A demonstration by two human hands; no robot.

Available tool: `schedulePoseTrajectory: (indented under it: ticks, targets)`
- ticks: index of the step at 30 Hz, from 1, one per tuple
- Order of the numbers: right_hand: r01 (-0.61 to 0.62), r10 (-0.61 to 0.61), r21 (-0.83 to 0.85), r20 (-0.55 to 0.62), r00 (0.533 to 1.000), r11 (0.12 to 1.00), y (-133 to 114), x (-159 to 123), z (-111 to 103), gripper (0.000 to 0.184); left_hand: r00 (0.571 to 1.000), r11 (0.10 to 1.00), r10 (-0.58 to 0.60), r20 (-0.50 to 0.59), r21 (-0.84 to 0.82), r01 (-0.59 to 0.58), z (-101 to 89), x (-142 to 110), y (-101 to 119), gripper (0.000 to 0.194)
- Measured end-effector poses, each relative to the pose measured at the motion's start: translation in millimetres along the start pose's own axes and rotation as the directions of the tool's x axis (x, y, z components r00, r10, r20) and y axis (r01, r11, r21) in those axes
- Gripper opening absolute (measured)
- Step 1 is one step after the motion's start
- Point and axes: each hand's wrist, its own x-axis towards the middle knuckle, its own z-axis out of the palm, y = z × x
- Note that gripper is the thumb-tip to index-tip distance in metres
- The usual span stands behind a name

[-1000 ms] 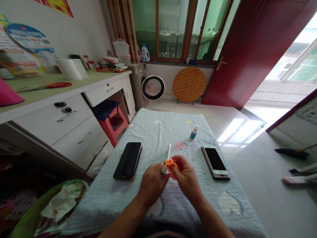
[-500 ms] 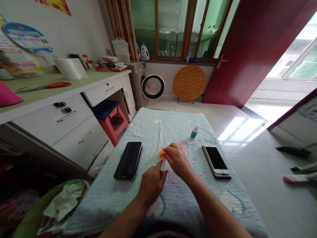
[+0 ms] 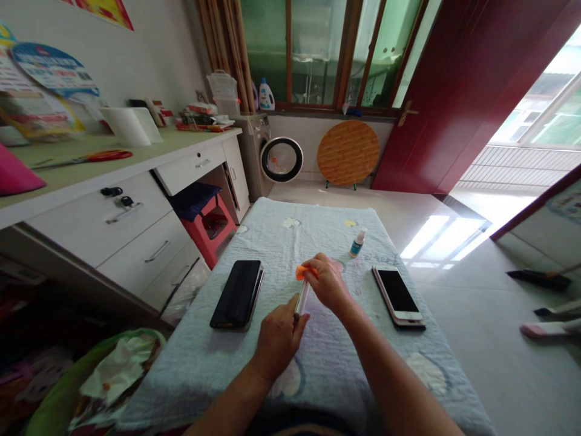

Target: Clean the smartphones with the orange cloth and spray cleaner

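My left hand (image 3: 278, 339) grips the near end of a thin silver phone held on edge (image 3: 301, 298) above the cloth-covered table (image 3: 290, 363). My right hand (image 3: 327, 283) is closed on a small orange cloth (image 3: 300, 272), pressed against the far end of that phone. A stack of black phones (image 3: 238, 293) lies flat to the left of my hands. A white phone with a dark screen (image 3: 398, 295) lies to the right. A small bottle with a blue label (image 3: 357, 242) stands behind my right hand.
A long white desk with drawers (image 3: 136, 212) runs along the left, with a red stool (image 3: 206, 225) under it. A green bag of crumpled paper (image 3: 91, 381) sits at the near left. A washing machine (image 3: 272, 157) and a round wooden tabletop (image 3: 347, 152) stand at the back.
My right hand has slid the orange cloth away from me along the phone's edge, from near my left hand to the far end. My left hand stayed put.
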Motion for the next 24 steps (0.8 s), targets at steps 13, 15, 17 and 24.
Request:
schedulePoseTrajectory:
  ticks: [13, 15, 17, 24]
  targets:
    - [0.047, -0.064, 0.187, 0.088, 0.994, 0.981, -41, -62, 3, 0.021, 0.996, 1.0, 0.025, -0.088, 0.01, -0.024, 3.8, 2, -7, 0.02]
    - [0.056, -0.071, 0.155, 0.088, 0.994, 0.986, -35, -54, 4, 0.022, 0.996, 0.999, 0.031, -0.082, 0.011, -0.03, 2.9, 2, -7, 0.021]
    - [0.063, -0.071, 0.116, 0.07, 0.995, 0.991, -26, -42, 4, 0.022, 0.998, 1.0, 0.023, -0.065, -0.002, -0.023, 1.1, 2, -5, 0.023]
    - [-0.097, 0.102, 0.089, -0.052, 0.993, 0.991, 18, 13, -1, 0.017, 0.994, 0.984, -0.095, 0.059, -0.145, 0.103, -9.9, 5, 3, 0.034]
